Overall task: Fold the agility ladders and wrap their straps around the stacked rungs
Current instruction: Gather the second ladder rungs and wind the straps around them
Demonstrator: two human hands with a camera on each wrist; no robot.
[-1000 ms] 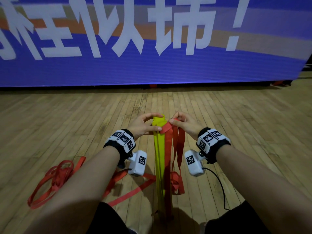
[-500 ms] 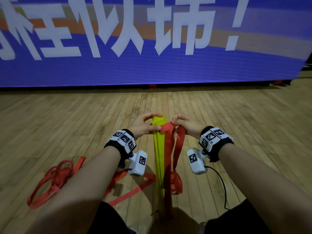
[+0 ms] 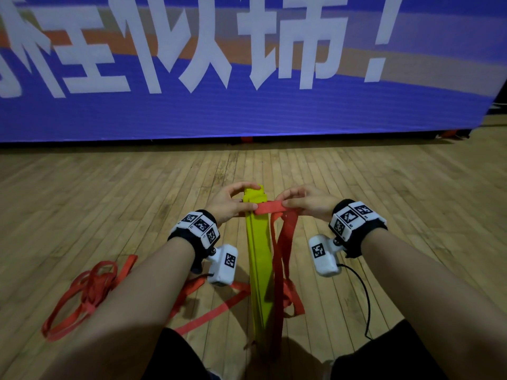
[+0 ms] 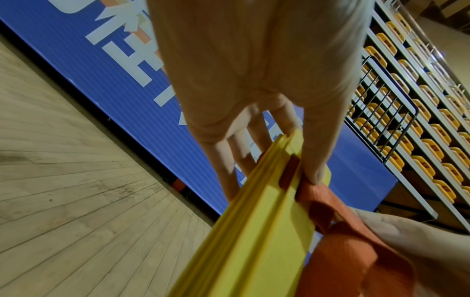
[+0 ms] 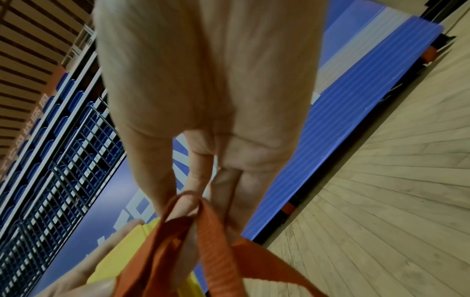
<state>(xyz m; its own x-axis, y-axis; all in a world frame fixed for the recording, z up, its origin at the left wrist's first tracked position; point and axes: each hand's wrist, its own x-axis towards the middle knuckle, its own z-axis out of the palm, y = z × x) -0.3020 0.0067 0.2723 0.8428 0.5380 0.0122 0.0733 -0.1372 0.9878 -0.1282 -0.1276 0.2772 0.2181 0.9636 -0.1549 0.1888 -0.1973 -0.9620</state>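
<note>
yellow flat plastic rungs (image 3: pixel 258 259) stand stacked on the wooden floor (image 3: pixel 109 204), stiff and light. left hand (image 3: pixel 229 205) pinches their far top end. right hand (image 3: pixel 307 202) pinches the soft, floppy red woven strap (image 3: pixel 270 207) laid across; hold it near the stack.

My left arm covers part of the loose red strap pile (image 3: pixel 82 294) on the floor. The near end of the yellow rungs (image 3: pixel 259 267) sinks into shadow between my knees. In the wrist views my own palms fill the frame, blurred, and the banner (image 3: pixel 247 78) lettering is cut off.
</note>
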